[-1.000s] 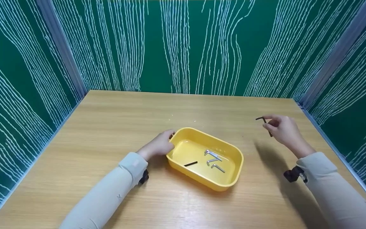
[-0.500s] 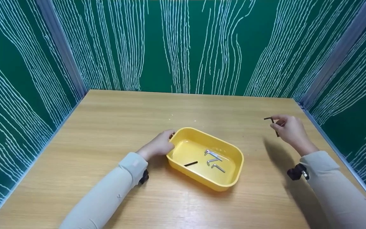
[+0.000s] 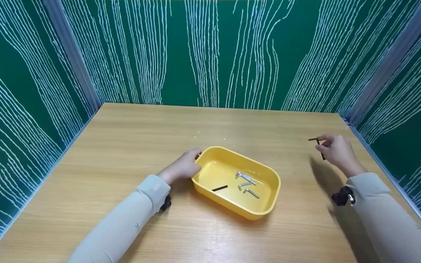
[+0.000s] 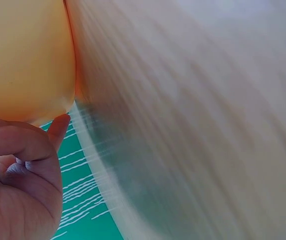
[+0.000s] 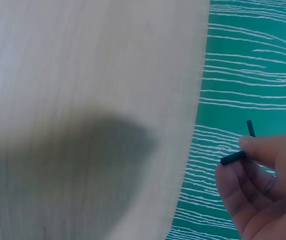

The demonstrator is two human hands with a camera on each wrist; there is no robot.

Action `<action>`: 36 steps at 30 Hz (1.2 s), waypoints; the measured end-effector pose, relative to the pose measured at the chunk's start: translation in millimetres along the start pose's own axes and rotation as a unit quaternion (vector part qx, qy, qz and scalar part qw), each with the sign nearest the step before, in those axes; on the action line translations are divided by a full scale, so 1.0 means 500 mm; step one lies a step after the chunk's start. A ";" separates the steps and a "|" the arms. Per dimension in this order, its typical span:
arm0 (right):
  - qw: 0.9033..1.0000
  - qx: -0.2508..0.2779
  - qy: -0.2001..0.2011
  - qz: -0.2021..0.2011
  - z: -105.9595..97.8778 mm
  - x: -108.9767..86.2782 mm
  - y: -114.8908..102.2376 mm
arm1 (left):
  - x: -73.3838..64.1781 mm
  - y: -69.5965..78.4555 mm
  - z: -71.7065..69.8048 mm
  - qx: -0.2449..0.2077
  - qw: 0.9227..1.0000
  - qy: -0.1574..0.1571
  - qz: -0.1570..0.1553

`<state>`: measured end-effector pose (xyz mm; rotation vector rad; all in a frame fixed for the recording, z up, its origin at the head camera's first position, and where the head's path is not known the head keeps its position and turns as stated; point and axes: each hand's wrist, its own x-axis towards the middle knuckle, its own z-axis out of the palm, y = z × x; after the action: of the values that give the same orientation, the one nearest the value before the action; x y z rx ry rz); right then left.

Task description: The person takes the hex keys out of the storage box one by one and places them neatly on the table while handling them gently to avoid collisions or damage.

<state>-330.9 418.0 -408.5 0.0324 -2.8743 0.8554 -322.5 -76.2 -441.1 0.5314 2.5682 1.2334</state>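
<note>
My left hand grips the left end of a yellow plastic bin, thumb over its rim. In the left wrist view, that hand is curled against the bin's wall. Inside the bin lie several silver hex keys towards the right and a black bar-like piece by the near wall, partly hidden. To the right, above the table, my right hand pinches a black hex key between thumb and fingers. Its two arms show in the right wrist view, the bend hidden behind the thumb.
A wooden table carries the bin near its middle. Green walls with white wavy lines enclose the back and sides. A few tiny pale specks lie behind the bin. The right hand's shadow falls on the table.
My right hand has moved rightwards, away from the bin, with the black hex key, and most recently slightly down in view. The left hand and bin have stayed put.
</note>
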 end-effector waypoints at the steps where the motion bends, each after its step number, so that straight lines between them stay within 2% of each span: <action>1: 1.000 -0.002 -0.002 0.001 0.001 0.001 0.003 | 0.001 -0.001 0.001 0.000 1.000 -0.001 -0.003; 10: 0.999 -0.006 -0.025 0.020 0.009 0.011 0.022 | 0.001 0.000 0.000 -0.006 1.000 0.001 -0.013; 21: 0.997 0.004 -0.057 0.055 0.020 0.020 0.050 | 0.001 -0.001 -0.001 0.012 1.000 0.002 0.003; 29: 0.989 0.019 -0.103 0.106 0.020 0.030 0.067 | 0.000 -0.001 -0.003 0.004 1.000 0.001 -0.007; 36: 0.988 0.004 -0.117 0.100 0.021 0.036 0.089 | -0.003 0.000 -0.001 0.002 1.000 0.003 0.000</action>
<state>-353.0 450.0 -439.0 -0.1700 -3.1357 0.9559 -321.1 -77.2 -440.6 0.5297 2.5773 1.2320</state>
